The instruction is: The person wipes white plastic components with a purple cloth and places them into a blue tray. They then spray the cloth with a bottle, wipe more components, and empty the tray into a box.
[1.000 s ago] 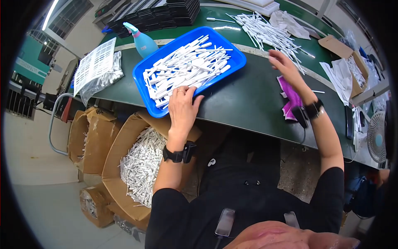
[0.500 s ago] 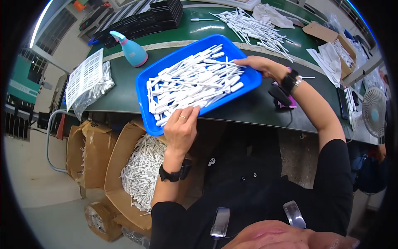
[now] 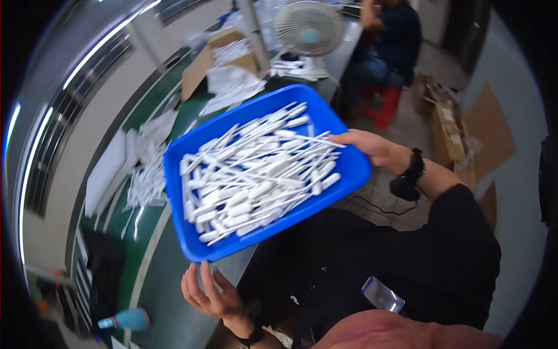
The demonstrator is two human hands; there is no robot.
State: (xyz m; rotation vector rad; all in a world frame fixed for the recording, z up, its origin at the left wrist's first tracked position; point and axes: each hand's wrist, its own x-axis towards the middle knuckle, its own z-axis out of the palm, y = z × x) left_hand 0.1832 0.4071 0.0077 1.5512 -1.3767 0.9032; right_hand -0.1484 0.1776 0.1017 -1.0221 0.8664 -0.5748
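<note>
A blue plastic tray [image 3: 353, 174] is held up in front of me, tilted, with its left end over the bench. Inside lies a loose heap of white plastic droppers [image 3: 261, 180], pointing many ways. My right hand [image 3: 378, 150] grips the tray's right end, thumb over the rim and the other fingers hidden beneath. Just below the tray's near left corner is my left hand [image 3: 210, 294], its fingers apart and nothing in them. Whether its fingertips touch the rim I cannot tell.
The green workbench [image 3: 165, 273] carries more white droppers [image 3: 145, 183], an open cardboard box [image 3: 197, 75], a fan [image 3: 308, 32] and a blue spray bottle [image 3: 129, 320]. A seated person [image 3: 401, 38] is beyond, on a red stool [image 3: 383, 107]. Cardboard boxes [image 3: 447, 131] stand on the floor at right.
My view has swung right, bringing the fan and the seated person into fuller view. The tray has come along in my right hand. My left hand has let go of the near edge.
</note>
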